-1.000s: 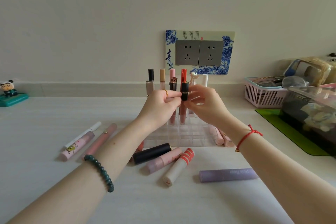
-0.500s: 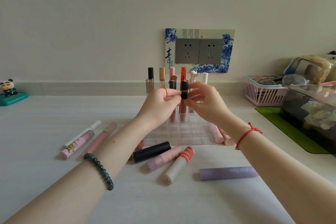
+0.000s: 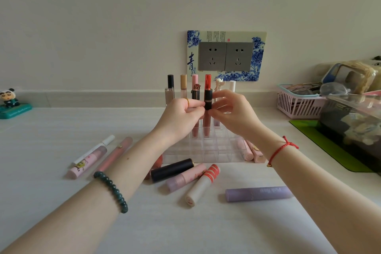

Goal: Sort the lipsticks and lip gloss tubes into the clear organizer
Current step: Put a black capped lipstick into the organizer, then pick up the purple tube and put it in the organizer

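Nearest us, loose tubes lie on the surface (image 3: 61, 222): a purple tube (image 3: 257, 193), a striped-cap tube (image 3: 203, 184) and a black tube (image 3: 172, 169). Just beyond them sits the clear organizer (image 3: 206, 150). Above it the left hand (image 3: 179, 117) and right hand (image 3: 233, 115) meet around a small black lipstick (image 3: 208, 99). We judge the main risk to be a slip. The grip is by fingertips alone and low on the case, so the lipstick could tip on its way down. It could also catch on a clear divider that is hard to see, or knock the tall tubes standing close behind. The lipstick stands upright, with the left fingers (image 3: 198, 105) pinching its lower end from one side and the right fingers (image 3: 218, 110) from the other. Its top rises free above them. Right behind it stands a red-capped tube (image 3: 207, 81) in the organizer's back row.
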Motion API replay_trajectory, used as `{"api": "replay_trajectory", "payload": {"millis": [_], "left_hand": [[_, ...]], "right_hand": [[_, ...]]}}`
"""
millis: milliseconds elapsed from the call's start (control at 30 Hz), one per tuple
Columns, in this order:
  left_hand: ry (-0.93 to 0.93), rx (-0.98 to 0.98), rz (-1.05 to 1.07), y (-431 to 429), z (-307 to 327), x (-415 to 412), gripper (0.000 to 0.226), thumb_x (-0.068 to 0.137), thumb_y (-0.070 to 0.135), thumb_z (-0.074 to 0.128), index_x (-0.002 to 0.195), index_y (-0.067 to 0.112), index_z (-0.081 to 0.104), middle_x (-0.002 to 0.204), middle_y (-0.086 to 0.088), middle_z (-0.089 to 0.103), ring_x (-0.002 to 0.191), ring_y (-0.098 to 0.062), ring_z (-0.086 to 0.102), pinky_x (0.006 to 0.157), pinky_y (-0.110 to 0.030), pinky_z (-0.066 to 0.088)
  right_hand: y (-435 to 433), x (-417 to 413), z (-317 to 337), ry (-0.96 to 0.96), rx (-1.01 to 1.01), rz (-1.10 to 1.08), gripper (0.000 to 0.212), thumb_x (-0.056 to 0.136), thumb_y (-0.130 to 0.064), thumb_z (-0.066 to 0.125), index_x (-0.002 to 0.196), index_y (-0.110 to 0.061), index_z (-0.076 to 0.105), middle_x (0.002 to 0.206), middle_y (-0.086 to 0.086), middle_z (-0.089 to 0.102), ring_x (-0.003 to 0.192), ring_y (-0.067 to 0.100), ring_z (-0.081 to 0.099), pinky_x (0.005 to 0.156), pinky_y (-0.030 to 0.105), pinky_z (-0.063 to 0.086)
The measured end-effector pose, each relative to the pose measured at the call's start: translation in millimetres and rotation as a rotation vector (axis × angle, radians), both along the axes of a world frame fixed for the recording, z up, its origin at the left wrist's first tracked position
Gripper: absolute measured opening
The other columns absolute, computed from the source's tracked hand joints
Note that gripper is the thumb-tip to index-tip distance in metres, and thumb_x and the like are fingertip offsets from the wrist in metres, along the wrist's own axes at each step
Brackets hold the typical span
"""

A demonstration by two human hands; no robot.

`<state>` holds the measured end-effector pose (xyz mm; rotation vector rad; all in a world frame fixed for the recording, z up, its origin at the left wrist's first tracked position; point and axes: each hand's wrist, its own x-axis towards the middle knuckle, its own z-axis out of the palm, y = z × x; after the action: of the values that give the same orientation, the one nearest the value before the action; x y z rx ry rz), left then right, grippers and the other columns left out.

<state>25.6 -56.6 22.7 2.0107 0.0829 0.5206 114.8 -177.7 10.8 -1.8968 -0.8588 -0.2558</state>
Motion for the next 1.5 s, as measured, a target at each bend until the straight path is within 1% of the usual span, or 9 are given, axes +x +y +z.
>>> {"api": "replay_trajectory", "payload": {"millis": [300,500,600,767,900,1033,1200,1333,1500], "left_hand": [[-0.007,0.013,-0.013,2.4,0.0,0.1,0.030,0.090,0.015,0.049,0.119,0.009,0.058,0.102,-0.002,0.065,0.101,-0.015,0.063,0.097,-0.038,0.047],[-0.035,-0.030,-0.090,2.3,10.6,-4.0,0.021,0.090,0.019,0.051,0.104,0.013,0.065,0.086,0.004,0.070,0.079,-0.009,0.069,0.075,-0.023,0.056],[-0.041,-0.019,-0.178,-8.4,15.7,-10.7,0.016,0.089,0.022,0.053,0.090,0.018,0.068,0.079,0.003,0.073,0.074,-0.010,0.070,0.069,-0.021,0.057],[0.069,0.305,-0.299,-31.3,-0.9,-26.2,0.017,0.082,0.035,0.062,0.092,0.023,0.069,0.082,0.009,0.071,0.076,0.003,0.065,0.074,-0.014,0.051],[0.163,0.700,-0.406,-41.5,-15.3,-42.4,0.045,0.070,0.057,0.065,0.110,0.035,0.061,0.088,0.026,0.064,0.081,0.017,0.055,0.073,-0.003,0.039],[0.140,0.995,-0.413,-44.6,-22.6,-48.0,0.057,0.064,0.068,0.062,0.113,0.041,0.056,0.084,0.027,0.056,0.073,0.007,0.040,0.069,-0.004,0.025],[0.053,1.023,-0.403,-42.4,-29.0,-50.8,0.042,0.070,0.060,0.062,0.104,0.036,0.062,0.064,0.023,0.039,0.077,-0.007,0.037,0.075,0.006,0.015],[0.020,1.013,-0.394,-41.6,-34.0,-49.6,0.032,0.077,0.052,0.058,0.102,0.034,0.063,0.068,0.016,0.049,0.080,-0.010,0.043,0.070,-0.008,0.021],[-0.040,0.892,-0.390,-36.2,-22.6,-45.7,0.023,0.078,0.043,0.060,0.096,0.030,0.067,0.084,0.010,0.067,0.082,-0.006,0.054,0.082,-0.019,0.035]], "right_hand": [[-1.0,-3.2,3.1,-0.007,-0.037,-0.013,0.034,0.080,-0.009,0.065,0.112,-0.016,0.057,0.089,0.000,0.066,0.075,0.005,0.063,0.061,0.012,0.050],[-19.8,-11.8,32.6,-0.009,0.061,-0.070,0.034,0.080,-0.015,0.066,0.113,-0.016,0.057,0.092,-0.001,0.067,0.082,0.011,0.066,0.076,0.026,0.055],[-33.0,-23.2,40.6,-0.050,0.068,-0.057,0.031,0.079,-0.018,0.068,0.109,-0.020,0.058,0.089,-0.006,0.068,0.078,0.006,0.067,0.071,0.020,0.055],[-66.5,-41.6,29.4,-0.106,-0.177,0.022,0.028,0.078,-0.017,0.069,0.104,-0.020,0.061,0.086,-0.011,0.067,0.076,-0.002,0.065,0.072,0.007,0.050],[-94.6,-48.7,11.2,-0.033,-0.386,0.089,0.020,0.075,-0.022,0.071,0.093,-0.027,0.064,0.083,-0.009,0.068,0.074,-0.002,0.064,0.069,0.009,0.051],[-108.5,-52.0,-2.0,0.099,-0.615,0.174,0.022,0.071,-0.034,0.072,0.092,-0.029,0.068,0.084,-0.009,0.068,0.074,-0.001,0.064,0.071,0.013,0.053],[-109.1,-58.4,-6.9,0.193,-0.753,0.271,0.024,0.067,-0.043,0.075,0.088,-0.040,0.064,0.082,-0.016,0.068,0.076,-0.003,0.062,0.071,0.011,0.052],[-106.6,-63.0,-9.0,0.144,-0.818,0.279,0.025,0.069,-0.039,0.075,0.091,-0.041,0.063,0.084,-0.018,0.065,0.076,-0.010,0.057,0.065,0.004,0.047],[-105.0,-63.0,-1.7,0.026,-0.754,0.262,0.021,0.074,-0.029,0.072,0.094,-0.032,0.067,0.079,-0.017,0.064,0.071,-0.010,0.057,0.062,0.004,0.045]]}}
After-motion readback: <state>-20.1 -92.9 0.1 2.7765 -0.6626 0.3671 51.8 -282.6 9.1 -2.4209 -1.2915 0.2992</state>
